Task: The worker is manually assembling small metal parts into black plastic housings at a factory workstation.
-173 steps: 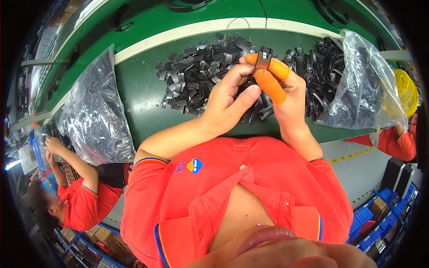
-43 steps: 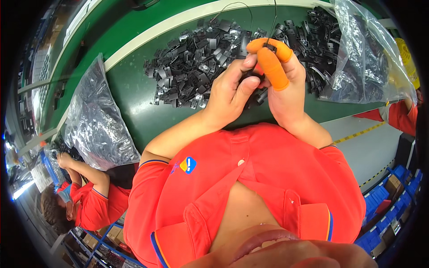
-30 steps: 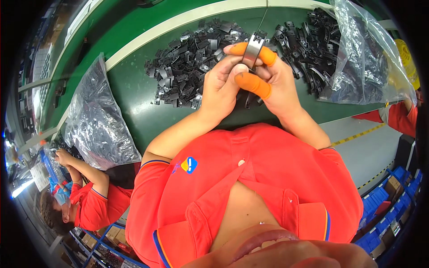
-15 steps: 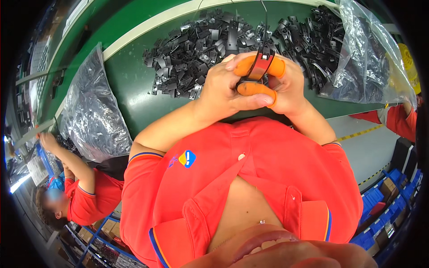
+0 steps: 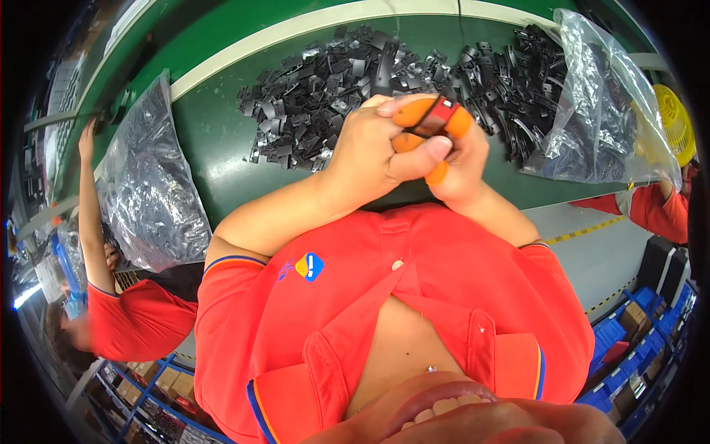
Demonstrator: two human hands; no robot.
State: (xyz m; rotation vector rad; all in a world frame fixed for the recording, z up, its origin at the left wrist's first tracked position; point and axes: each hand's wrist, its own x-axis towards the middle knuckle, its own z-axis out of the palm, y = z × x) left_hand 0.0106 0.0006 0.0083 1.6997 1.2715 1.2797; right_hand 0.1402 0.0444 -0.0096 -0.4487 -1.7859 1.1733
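Observation:
My left hand (image 5: 362, 152) and my right hand (image 5: 462, 166) meet in front of my chest, just above the near edge of the green table (image 5: 244, 177). Orange rubber finger cots cover some of the fingertips. Both hands are closed around a small, curved, glossy black part (image 5: 441, 116), whose shiny face reflects red. Its lower portion is hidden by the fingers. Behind the hands lies a heap of small flat black pieces (image 5: 303, 96). Farther right spreads a second heap of longer, curved black pieces (image 5: 503, 89).
Clear plastic bags of dark parts sit on the left (image 5: 151, 185) and right (image 5: 584, 126) of the table. A yellow basket (image 5: 671, 126) stands beyond the right bag. One co-worker (image 5: 140, 318) is at the left, and another's red sleeve (image 5: 658, 211) shows at the right.
The black part has tilted between my hands, and the fingers have drawn closer around it. My right hand shifted slightly left. The co-worker at the left has stretched an arm farther forward.

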